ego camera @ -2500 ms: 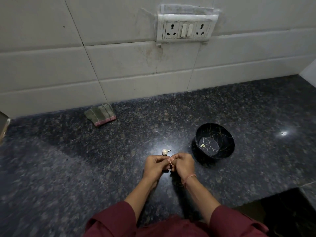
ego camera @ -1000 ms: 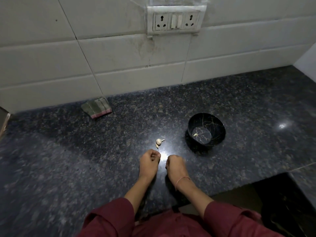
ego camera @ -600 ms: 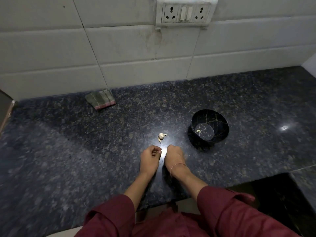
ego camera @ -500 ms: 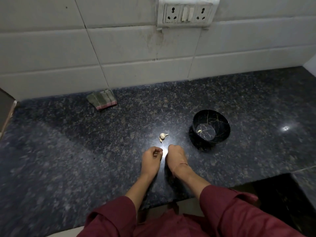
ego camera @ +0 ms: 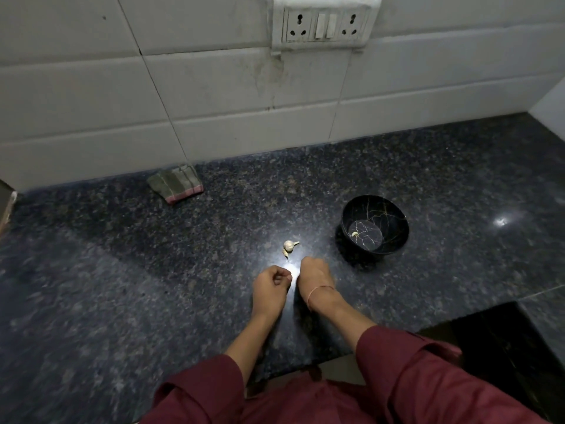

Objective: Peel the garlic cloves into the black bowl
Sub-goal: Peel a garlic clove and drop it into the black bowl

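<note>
- The countertop (ego camera: 122, 270) is dark speckled stone, polished enough to throw back a spot of light at 3 o'clock from the hands and another right between them.
- A white tiled wall (ego camera: 91, 102) rises at 12 o'clock, with a socket-and-switch plate (ego camera: 324, 26) fixed high on it (the tile beneath looks smudged).
- The black bowl (ego camera: 396, 220), veined with thin gold lines, stands upright at 2 o'clock from the hands, near them but apart.
- One small pale garlic clove (ego camera: 355, 234) lies on the bowl's flat bottom.
- A garlic piece (ego camera: 287, 245) with its skin on sits on the stone at 12 o'clock, just beyond the knuckles, with a smaller sliver touching it.
- The left hand (ego camera: 270, 289) rests on the counter, fingers curled in towards the thumb; I cannot tell whether anything is pinched there.
- The right hand (ego camera: 313, 275) lies just beside it, back upward and fingers tucked under out of sight, so its grip cannot be told either; a thin thread bracelet (ego camera: 319, 290) circles the wrist.
- A folded striped cloth (ego camera: 175, 186) lies at 10 o'clock, close to the wall, well apart from everything else.
- Maroon sleeves (ego camera: 428, 377) fill the near edge.
</note>
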